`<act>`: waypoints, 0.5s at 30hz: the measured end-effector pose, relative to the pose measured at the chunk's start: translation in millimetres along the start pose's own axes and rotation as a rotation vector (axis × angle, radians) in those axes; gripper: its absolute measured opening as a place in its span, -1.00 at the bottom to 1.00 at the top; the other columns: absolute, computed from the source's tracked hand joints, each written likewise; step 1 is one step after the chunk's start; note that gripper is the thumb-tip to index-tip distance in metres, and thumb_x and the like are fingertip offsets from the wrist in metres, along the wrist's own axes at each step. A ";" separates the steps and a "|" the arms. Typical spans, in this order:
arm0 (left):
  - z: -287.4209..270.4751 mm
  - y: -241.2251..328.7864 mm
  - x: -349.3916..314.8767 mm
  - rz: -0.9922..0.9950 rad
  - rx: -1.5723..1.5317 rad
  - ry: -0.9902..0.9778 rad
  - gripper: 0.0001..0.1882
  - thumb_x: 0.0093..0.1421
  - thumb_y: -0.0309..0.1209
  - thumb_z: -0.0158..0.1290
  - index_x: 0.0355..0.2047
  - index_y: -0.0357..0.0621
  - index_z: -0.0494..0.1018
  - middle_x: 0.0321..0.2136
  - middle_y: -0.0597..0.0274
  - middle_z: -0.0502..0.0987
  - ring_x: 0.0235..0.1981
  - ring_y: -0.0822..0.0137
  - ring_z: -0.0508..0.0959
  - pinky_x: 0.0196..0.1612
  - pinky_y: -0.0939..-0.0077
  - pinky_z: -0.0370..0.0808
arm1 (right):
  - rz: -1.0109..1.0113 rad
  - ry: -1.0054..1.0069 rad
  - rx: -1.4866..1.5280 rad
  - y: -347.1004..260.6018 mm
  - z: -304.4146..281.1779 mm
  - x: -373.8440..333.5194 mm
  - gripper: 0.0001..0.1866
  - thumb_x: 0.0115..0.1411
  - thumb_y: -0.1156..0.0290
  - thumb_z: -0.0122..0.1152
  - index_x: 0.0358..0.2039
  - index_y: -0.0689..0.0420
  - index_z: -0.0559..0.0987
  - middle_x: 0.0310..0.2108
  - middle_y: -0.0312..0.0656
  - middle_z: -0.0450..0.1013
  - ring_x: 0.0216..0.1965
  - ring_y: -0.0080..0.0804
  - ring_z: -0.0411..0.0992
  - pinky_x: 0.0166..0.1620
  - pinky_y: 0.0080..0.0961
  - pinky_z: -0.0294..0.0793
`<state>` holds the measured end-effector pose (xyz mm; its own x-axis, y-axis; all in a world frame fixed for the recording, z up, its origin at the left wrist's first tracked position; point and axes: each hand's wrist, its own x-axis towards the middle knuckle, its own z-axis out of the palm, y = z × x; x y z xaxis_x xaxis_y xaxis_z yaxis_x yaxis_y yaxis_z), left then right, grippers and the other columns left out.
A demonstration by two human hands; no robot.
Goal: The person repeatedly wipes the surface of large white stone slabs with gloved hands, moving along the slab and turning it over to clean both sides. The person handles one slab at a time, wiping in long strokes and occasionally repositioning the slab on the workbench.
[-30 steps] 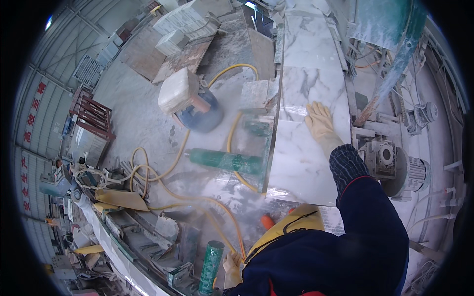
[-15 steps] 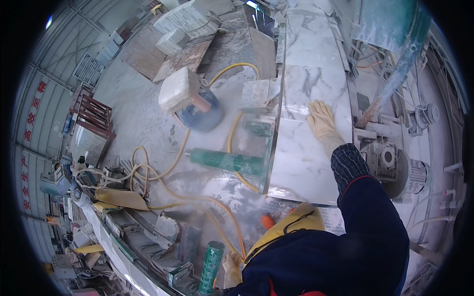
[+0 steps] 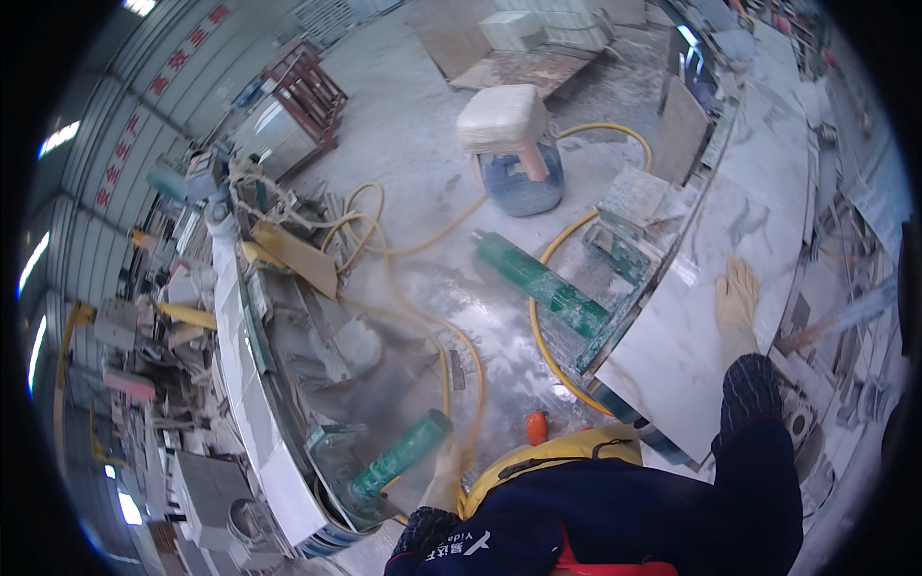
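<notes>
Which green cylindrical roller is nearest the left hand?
The lower green cylindrical roller, beside the gloved left hand; the other green roller is by the white marble slab.

You are in a stone workshop: left of the marble slab (image 3: 663, 353) are a green roller (image 3: 543, 283) and yellow hose (image 3: 534, 331); farther left, a ribbed metal wall (image 3: 219, 79).
</notes>
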<state>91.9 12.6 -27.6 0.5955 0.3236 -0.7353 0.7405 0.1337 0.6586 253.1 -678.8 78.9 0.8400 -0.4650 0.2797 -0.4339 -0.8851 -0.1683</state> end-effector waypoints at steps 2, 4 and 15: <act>5.6 5.1 -12.6 -0.022 -0.003 -0.018 -0.61 0.36 -0.25 0.03 0.06 -0.24 0.38 -0.15 -0.04 0.63 -0.20 0.11 0.69 -0.24 0.34 0.65 | -0.003 -0.014 0.004 0.8 -1.0 1.7 -0.41 0.33 0.18 -0.08 0.33 0.14 0.34 0.36 0.03 0.22 0.41 -0.05 0.08 0.44 -0.09 -0.07; 9.4 6.9 -26.4 -0.009 -0.039 0.001 -0.64 0.36 -0.26 0.01 0.04 -0.25 0.40 -0.15 -0.04 0.63 -0.22 0.13 0.69 -0.25 0.38 0.64 | -0.004 -0.031 -0.006 3.7 -0.6 3.5 -0.41 0.34 0.18 -0.09 0.33 0.15 0.34 0.37 0.04 0.21 0.42 -0.05 0.08 0.43 -0.09 -0.07; -29.0 -107.0 -84.9 0.473 0.354 0.103 -0.70 0.35 -0.24 0.01 -0.08 -0.22 0.45 -0.33 0.19 0.59 -0.44 0.34 0.60 -0.43 0.46 0.56 | -0.078 -0.038 -0.095 28.3 26.6 19.4 -0.41 0.41 0.13 -0.19 0.33 0.19 0.34 0.36 0.05 0.23 0.41 -0.05 0.09 0.44 -0.15 -0.05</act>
<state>-47.0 -2.0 -31.0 0.8655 0.3636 -0.3446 0.4721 -0.3618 0.8039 265.9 -712.4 54.3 0.8836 -0.3948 0.2517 -0.3938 -0.9174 -0.0564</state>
